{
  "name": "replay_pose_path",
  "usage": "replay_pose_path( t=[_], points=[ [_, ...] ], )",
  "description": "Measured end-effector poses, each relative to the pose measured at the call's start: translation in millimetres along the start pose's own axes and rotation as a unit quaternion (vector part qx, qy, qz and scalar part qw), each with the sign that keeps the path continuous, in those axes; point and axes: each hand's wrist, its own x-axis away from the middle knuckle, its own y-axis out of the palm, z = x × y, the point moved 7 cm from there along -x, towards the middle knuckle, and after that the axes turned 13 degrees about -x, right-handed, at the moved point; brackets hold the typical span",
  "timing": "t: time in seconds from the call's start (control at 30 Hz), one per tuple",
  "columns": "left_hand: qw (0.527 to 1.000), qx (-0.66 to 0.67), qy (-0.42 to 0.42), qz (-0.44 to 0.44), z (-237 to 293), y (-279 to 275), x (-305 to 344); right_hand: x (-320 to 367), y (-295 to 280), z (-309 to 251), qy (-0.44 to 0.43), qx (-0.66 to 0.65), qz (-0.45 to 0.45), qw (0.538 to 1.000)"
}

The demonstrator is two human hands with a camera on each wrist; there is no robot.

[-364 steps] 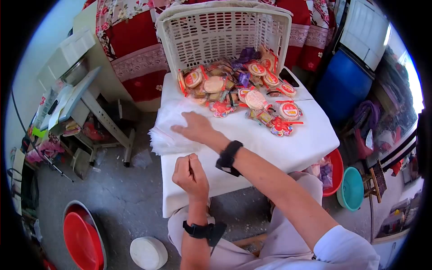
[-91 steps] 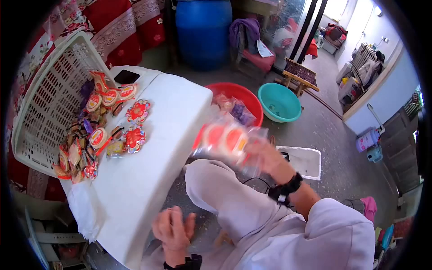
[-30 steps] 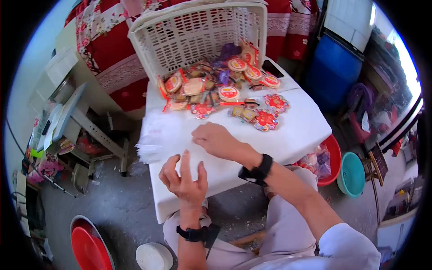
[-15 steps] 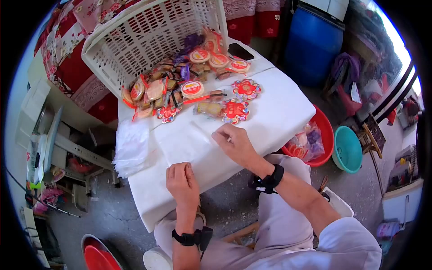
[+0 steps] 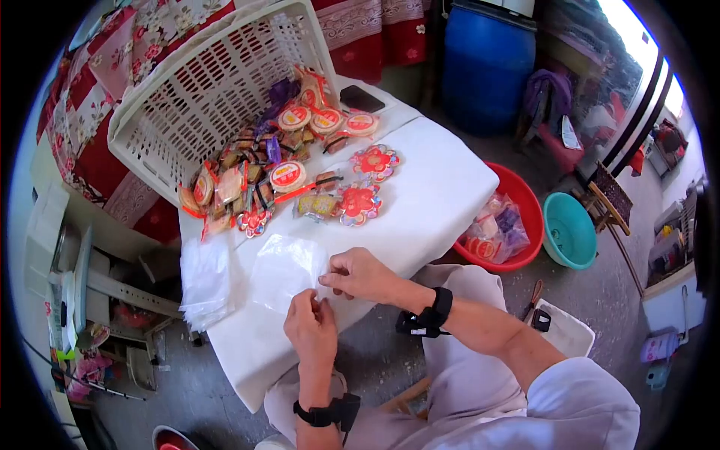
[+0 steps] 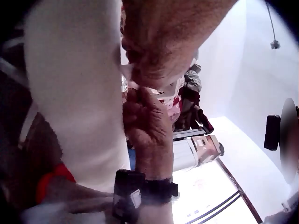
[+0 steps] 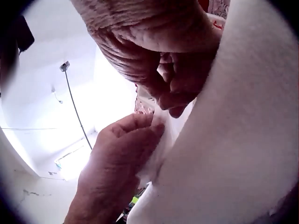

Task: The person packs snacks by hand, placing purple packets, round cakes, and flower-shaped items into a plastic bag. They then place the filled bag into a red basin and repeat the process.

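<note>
A single clear plastic bag (image 5: 285,266) lies on the white-covered table (image 5: 435,195) near its front edge. My left hand (image 5: 316,301) and right hand (image 5: 331,275) both pinch the bag's near edge, fingertips close together. In the right wrist view the right hand (image 7: 170,93) pinches the thin film (image 7: 156,140) from above while the left hand (image 7: 135,135) meets it from below. The left wrist view shows the left hand (image 6: 140,74) above the right hand (image 6: 142,116). A pile of wrapped snack packets (image 5: 289,169) spills from a tipped white basket (image 5: 195,97) beyond the bag.
A stack of clear bags (image 5: 204,279) hangs over the table's left edge. A black phone (image 5: 361,98) lies at the far corner. On the floor to the right are a red basin (image 5: 525,217) with filled bags, a teal basin (image 5: 570,229) and a blue barrel (image 5: 487,64).
Both hands have come together at the near edge of one clear bag, which now lies apart from the stack. The view has swung slightly right.
</note>
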Motion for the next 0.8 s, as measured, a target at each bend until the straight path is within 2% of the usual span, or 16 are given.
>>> replay_pose_path(
  t=[0.1, 0.13, 0.17, 0.2, 0.27, 0.33, 0.37, 0.4, 0.47, 0.5, 0.57, 0.6, 0.67, 0.7, 0.77, 0.8],
  points=[
    [0.993, -0.049, -0.004, 0.106, -8.6, -23.3, -1.1, 0.6, -5.6, 0.9, 0.032, 0.072, -0.004, 0.997],
    [0.993, -0.049, -0.004, 0.107, -8.1, -29.9, -4.4, -0.4, -10.7, -2.4, -0.017, 0.185, 0.027, 0.982],
    [0.986, -0.031, -0.039, 0.161, -13.1, -42.6, -5.4, -0.1, -12.5, -8.0, -0.066, 0.294, 0.058, 0.952],
    [0.974, -0.012, -0.074, 0.215, -18.4, -52.0, -4.3, 1.0, -9.9, -9.6, -0.068, 0.294, 0.058, 0.952],
    [0.974, -0.038, -0.059, 0.214, -16.7, -46.1, -0.5, 4.0, 1.5, -9.2, -0.048, 0.363, 0.025, 0.930],
    [0.975, -0.106, 0.097, 0.167, 13.7, -32.3, 1.4, 6.1, 3.7, -15.0, -0.071, 0.369, 0.063, 0.925],
    [0.980, -0.117, 0.100, 0.127, 15.5, -22.8, 2.8, 6.0, 1.2, -21.1, -0.093, 0.374, 0.101, 0.917],
    [0.980, -0.117, 0.098, 0.131, 18.8, -20.9, 3.2, 3.3, 1.7, -22.4, -0.095, 0.376, 0.099, 0.916],
    [0.987, -0.122, 0.078, 0.073, 18.8, -11.0, 1.6, 4.0, -7.6, -34.0, -0.167, 0.292, 0.189, 0.923],
    [0.987, -0.124, 0.074, 0.062, 17.0, -10.5, 1.9, 1.6, -9.3, -33.1, -0.168, 0.292, 0.188, 0.923],
    [0.986, -0.133, 0.074, 0.073, 16.0, -14.2, 0.9, -1.9, -9.8, -33.4, -0.230, 0.251, 0.135, 0.931],
    [0.984, -0.141, 0.075, 0.082, 15.7, -16.4, 0.9, -5.3, -12.6, -27.3, -0.230, 0.251, 0.134, 0.931],
    [0.982, -0.141, 0.077, 0.099, 13.1, -18.5, 1.4, -17.2, -1.8, -5.3, -0.183, 0.290, 0.001, 0.939],
    [0.980, -0.140, 0.080, 0.116, 11.9, -21.2, 2.0, -17.5, -4.4, -10.5, -0.183, 0.290, 0.000, 0.939],
    [0.980, -0.148, 0.070, 0.110, 6.1, -25.0, 1.7, -18.1, 2.6, -20.1, -0.147, 0.291, -0.130, 0.936],
    [0.981, -0.154, 0.060, 0.104, 2.9, -25.9, 1.7, -19.4, -4.8, -26.8, -0.148, 0.292, -0.131, 0.936]
  ],
)
